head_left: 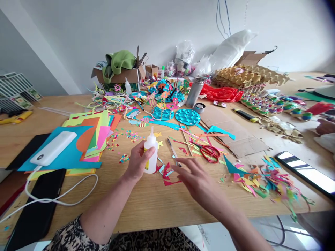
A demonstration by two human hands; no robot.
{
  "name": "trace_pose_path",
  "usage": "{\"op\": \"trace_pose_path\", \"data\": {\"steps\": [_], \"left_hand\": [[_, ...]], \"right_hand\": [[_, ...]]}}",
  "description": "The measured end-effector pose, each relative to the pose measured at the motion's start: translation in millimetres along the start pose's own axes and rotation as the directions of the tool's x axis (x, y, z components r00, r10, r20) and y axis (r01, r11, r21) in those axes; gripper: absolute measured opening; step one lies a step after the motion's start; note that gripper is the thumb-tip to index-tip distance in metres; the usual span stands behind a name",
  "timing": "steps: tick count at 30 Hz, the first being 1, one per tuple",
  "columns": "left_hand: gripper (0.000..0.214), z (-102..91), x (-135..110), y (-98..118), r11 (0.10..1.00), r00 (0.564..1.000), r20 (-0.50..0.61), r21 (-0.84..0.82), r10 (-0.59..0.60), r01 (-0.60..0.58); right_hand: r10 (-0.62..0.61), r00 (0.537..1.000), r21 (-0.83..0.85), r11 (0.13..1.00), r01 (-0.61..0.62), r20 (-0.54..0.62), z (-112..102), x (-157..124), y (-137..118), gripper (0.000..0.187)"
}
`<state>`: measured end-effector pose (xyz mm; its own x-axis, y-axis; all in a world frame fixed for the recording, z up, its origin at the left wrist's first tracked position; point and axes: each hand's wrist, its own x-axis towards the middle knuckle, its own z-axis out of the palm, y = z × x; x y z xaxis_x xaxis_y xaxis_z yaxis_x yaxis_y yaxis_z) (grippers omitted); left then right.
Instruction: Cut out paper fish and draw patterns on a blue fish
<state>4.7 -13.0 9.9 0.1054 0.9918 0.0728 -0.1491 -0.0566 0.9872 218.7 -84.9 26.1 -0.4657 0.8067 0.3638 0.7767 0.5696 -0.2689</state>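
Note:
My left hand [137, 161] is wrapped round a small white glue bottle [151, 150] standing upright on the wooden table [157, 202]. My right hand [195, 179] hovers low over the table with fingers stretched out and apart, holding nothing. Its fingertips point toward red and blue paper scraps [167, 174] lying just right of the bottle. A thin pencil or brush [173, 152] lies beyond those fingers. Red-handled scissors [210, 153] rest further right among coloured paper strips.
A stack of coloured paper [89, 136] with a white power bank [53, 148], cable and dark phone [36, 209] lies left. Teal paper discs [187, 116], a metal flask [194, 92], boxes and egg cartons [248, 75] crowd the back. A scrap pile [264, 181] and tablet [306, 172] sit right.

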Motion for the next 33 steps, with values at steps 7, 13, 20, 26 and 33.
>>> {"op": "trace_pose_path", "data": {"steps": [7, 13, 20, 26, 33], "left_hand": [[0.042, 1.3, 1.6, -0.4, 0.999, 0.999, -0.039, 0.04, 0.015, -0.013], [0.044, 0.0, 2.8, -2.6, 1.0, 0.998, -0.062, 0.024, -0.002, 0.003], [0.043, 3.5, 2.3, 0.5, 0.979, 0.966, 0.181, -0.052, -0.185, 0.197], [0.043, 5.2, 2.3, -0.9, 0.974, 0.96, 0.186, -0.056, -0.208, 0.222], [0.045, 10.7, -0.2, 4.0, 0.961, 0.941, 0.251, -0.095, -0.228, 0.258]], "right_hand": [[-0.204, 0.957, -0.049, 0.975, 0.219, 0.207, 29.3, 11.9, -18.9, 0.034], [-0.177, 0.966, 0.025, 0.984, 0.175, 0.187, 23.6, -21.2, -11.1, 0.031], [-0.113, 0.975, 0.06, 0.993, 0.103, 0.191, 13.9, -45.7, -8.2, 0.03], [-0.048, 0.998, -0.195, 0.979, 0.053, 0.029, -16.9, -98.1, 47.1, 0.02], [-0.014, 0.964, -0.412, 0.906, -0.102, -0.267, -43.1, -80.3, 63.5, 0.013]]}}
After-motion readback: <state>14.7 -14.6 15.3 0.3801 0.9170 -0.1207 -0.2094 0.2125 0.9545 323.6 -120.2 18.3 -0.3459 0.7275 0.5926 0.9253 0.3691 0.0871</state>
